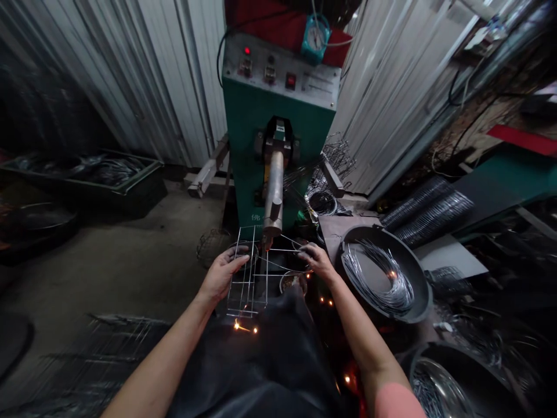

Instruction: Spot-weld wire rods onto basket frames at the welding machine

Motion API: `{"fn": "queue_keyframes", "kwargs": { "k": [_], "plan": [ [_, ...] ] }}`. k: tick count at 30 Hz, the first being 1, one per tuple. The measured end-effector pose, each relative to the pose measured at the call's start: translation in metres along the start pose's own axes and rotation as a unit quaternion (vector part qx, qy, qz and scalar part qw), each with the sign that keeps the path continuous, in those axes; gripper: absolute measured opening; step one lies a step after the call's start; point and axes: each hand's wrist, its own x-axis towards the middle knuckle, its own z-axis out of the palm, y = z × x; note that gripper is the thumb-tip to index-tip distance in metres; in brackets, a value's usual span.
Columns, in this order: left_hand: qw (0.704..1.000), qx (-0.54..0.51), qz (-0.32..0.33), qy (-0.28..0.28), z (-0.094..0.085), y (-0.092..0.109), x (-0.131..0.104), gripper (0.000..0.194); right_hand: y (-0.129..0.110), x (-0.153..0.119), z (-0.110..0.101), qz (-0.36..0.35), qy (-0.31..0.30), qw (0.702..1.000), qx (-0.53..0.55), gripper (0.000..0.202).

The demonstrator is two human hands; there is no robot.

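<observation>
Under the electrode arm (274,191) of a green spot welder (248,145), a wire rack (242,283) of thin crossing rods is held up. My left hand (223,270) grips its left side, thumb and fingers pinched round the wires. My right hand (317,259) pinches a thin bent wire (285,251) that reaches across to the rack below the electrode tip. Sparks (243,328) fly in front of my dark apron (261,360), and more glow near my right forearm.
At the right, a black pan (424,273) holds a bundle of curved wires (378,278). Below it stands another pan with a metal bowl (439,377). Wire frames (126,342) lie at the lower left. A green-rimmed bin (130,183) stands at the far left.
</observation>
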Motion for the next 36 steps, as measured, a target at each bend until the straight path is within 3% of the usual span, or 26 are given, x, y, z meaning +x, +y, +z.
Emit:
{"fn": "queue_keyframes", "kwargs": {
  "k": [3,7,10,17,21,25,28,32,36],
  "plan": [
    [1.000,0.003,0.000,-0.001,-0.001,0.000,0.000,0.044,0.018,-0.015,-0.001,-0.036,0.028,0.996,-0.072,0.023],
    [1.000,-0.005,-0.004,-0.001,0.000,0.001,-0.001,0.045,0.044,-0.032,0.002,-0.003,0.096,0.983,-0.156,0.026],
    [1.000,-0.013,-0.008,0.004,0.001,0.002,-0.003,0.046,0.051,-0.034,0.008,-0.005,0.097,0.973,-0.211,0.025],
    [0.999,-0.014,0.000,0.032,0.008,0.002,-0.007,0.046,0.043,-0.040,0.002,0.075,0.090,0.939,-0.322,0.041],
    [0.999,-0.030,0.013,0.044,0.009,-0.002,-0.007,0.045,0.032,-0.070,-0.010,0.122,0.112,0.938,-0.306,0.034],
    [0.998,-0.032,0.031,0.044,0.008,-0.006,-0.008,0.045,0.015,-0.089,-0.019,0.111,0.149,0.949,-0.255,0.027],
    [0.998,-0.025,0.038,0.038,0.008,-0.009,-0.009,0.046,-0.005,-0.075,-0.018,0.074,0.155,0.964,-0.202,0.023],
    [0.997,-0.020,0.055,0.045,0.009,-0.013,-0.008,0.044,-0.031,-0.036,-0.005,-0.004,0.110,0.985,-0.134,0.014],
    [0.996,-0.006,0.072,0.055,0.009,-0.014,-0.008,0.042,-0.032,-0.009,0.009,-0.024,0.048,0.993,-0.101,0.011]
  ]
}}
